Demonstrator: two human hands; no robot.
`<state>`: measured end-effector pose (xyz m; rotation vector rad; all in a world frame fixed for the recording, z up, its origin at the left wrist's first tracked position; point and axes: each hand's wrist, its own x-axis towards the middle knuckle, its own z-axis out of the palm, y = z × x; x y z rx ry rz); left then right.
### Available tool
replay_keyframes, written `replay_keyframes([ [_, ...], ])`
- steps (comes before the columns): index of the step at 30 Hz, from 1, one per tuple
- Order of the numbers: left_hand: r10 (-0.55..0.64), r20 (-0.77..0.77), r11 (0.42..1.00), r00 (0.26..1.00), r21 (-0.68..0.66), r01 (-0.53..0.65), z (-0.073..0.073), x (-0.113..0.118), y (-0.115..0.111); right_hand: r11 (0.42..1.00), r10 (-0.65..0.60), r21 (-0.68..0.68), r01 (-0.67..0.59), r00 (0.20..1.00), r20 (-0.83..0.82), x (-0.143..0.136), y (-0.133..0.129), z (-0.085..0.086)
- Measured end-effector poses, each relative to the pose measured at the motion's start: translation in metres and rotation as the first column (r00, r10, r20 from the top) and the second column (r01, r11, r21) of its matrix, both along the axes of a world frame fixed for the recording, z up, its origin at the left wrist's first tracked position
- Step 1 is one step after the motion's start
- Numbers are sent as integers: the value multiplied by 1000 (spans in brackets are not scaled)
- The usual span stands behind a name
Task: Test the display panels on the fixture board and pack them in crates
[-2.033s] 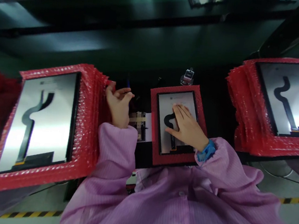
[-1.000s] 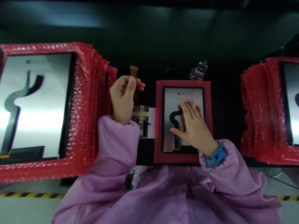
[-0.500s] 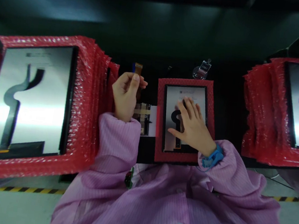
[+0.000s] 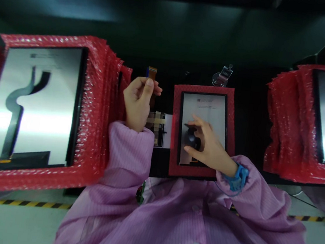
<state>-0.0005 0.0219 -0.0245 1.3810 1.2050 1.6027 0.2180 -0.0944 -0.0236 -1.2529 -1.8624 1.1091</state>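
My left hand (image 4: 139,101) is closed in a pinch on a flex cable (image 4: 152,74), brown with a pale connector end and a bit of blue beside it. In front of me a display panel (image 4: 215,122), silver back up with a black border, lies on a red bubble-wrap sheet (image 4: 171,154). Over its lower half is my right hand (image 4: 208,145), thumb and fingers curved and apart. Between them shows the panel's black flex cable (image 4: 190,137), partly hidden; whether the fingertips touch it I cannot tell.
At left stands a tall stack of red bubble-wrap (image 4: 97,130) with a panel (image 4: 44,112) on top. A similar stack (image 4: 283,139) is at right. A metal tally counter (image 4: 224,75) sits behind the middle panel. A small board with tape (image 4: 158,127) lies left of it.
My right hand has gone from lying spread on the panel to curving its fingers around the black flex cable, slightly lower. The left hand keeps its pinch.
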Motion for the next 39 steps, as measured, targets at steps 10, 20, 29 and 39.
replay_keyframes([
  [10,-28,0,1000,1000,-4,28,-4,-2,1,977,-121,-207,45,920,-373,-2,-4,2],
  [20,-50,9,999,999,-21,50,-1,0,-2,912,-409,-179,370,852,-326,-16,-13,-4],
  [29,-41,0,996,999,-79,41,1,0,-2,987,-139,115,109,942,305,10,15,3],
  [39,-47,10,993,999,-104,48,0,-1,-1,996,9,79,-34,955,298,5,9,5],
])
